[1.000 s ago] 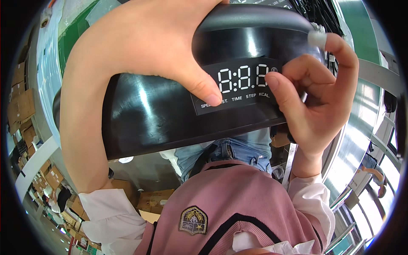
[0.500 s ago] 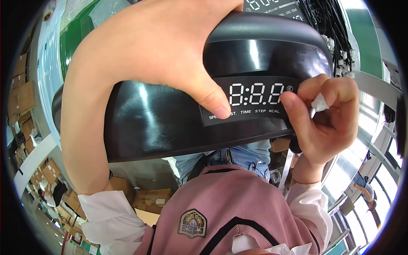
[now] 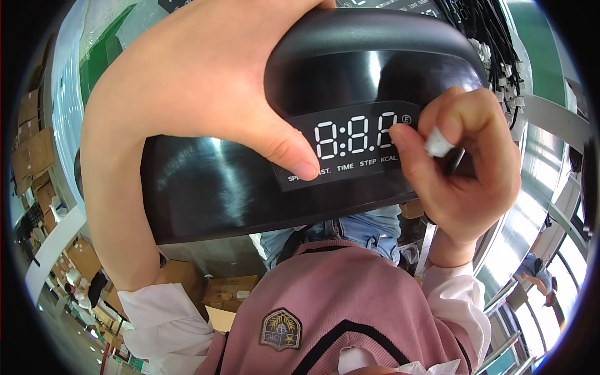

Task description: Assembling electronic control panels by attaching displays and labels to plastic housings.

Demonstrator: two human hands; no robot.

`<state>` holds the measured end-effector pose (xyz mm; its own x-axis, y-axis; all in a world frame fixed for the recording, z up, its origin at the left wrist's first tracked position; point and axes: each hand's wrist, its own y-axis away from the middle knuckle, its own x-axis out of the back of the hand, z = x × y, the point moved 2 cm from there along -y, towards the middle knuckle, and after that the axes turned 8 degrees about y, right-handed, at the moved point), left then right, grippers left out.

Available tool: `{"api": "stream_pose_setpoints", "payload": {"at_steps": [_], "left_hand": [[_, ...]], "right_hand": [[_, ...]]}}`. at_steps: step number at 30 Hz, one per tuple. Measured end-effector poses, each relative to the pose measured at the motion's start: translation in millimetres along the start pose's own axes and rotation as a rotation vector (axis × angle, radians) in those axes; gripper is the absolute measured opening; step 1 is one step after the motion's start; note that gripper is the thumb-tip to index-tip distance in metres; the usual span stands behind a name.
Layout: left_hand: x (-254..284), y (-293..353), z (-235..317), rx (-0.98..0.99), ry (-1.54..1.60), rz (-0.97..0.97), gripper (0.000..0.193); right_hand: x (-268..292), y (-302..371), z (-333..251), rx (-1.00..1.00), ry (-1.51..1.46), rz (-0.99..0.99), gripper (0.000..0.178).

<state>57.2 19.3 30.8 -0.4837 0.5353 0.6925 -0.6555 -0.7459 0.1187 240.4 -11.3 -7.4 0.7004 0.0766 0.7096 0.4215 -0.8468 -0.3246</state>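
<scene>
A glossy black console housing (image 3: 206, 187) with rounded ends lies across the view in front of my body. A dark display panel (image 3: 350, 181) with white segment digits and small white lettering sits on its face. My left hand (image 3: 206, 75) reaches over the housing and grips it. Its thumb rests on the panel's left part, and its other fingers are hidden beyond the far edge. My right hand (image 3: 469, 162) is closed at the panel's right end, thumb tip on the panel beside the last digit. A small white piece (image 3: 439, 144) shows at its curled fingers; whether held or worn is unclear.
Black cables (image 3: 490, 50) with white connectors lie at the far right. More dark printed panels (image 3: 412, 7) are beyond the housing. Clear plastic wrap over a green surface (image 3: 103, 56) is at the far left. Cardboard boxes (image 3: 228, 290) stand below; other people are in the background.
The housing and my left hand have shifted slightly left in view. My right hand has moved left with them, its fingers more tightly curled, and the white piece has turned.
</scene>
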Motion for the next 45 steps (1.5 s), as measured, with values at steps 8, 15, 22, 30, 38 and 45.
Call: {"api": "stream_pose_setpoints", "payload": {"at_steps": [8,15,22,30,38,45], "left_hand": [[-0.8,-21.9,-24.7,-0.052,-0.017,-0.006,0.063],[14.5,-4.5,-36.9,-0.103,-0.081,0.005,0.072],[8.1,26.1,-9.6,-0.092,-0.425,0.325,0.089],[-75.5,143.0,23.7,0.233,-0.629,0.447,0.083],[-99.0,166.1,11.3,0.283,-0.775,0.675,0.072],[-37.8,185.3,33.6,0.146,-0.78,0.904,0.053]], "right_hand": [[9.3,-0.6,11.6,-0.223,0.295,0.233,0.043],[15.6,-21.6,0.5,-0.231,0.136,0.111,0.062],[20.6,-12.0,11.9,-0.032,0.373,0.125,0.096],[20.6,-11.2,14.7,0.016,0.549,0.101,0.085],[25.4,-24.4,12.1,0.125,0.577,0.034,0.056],[70.3,-101.6,131.8,0.16,0.486,0.289,0.023]]}}
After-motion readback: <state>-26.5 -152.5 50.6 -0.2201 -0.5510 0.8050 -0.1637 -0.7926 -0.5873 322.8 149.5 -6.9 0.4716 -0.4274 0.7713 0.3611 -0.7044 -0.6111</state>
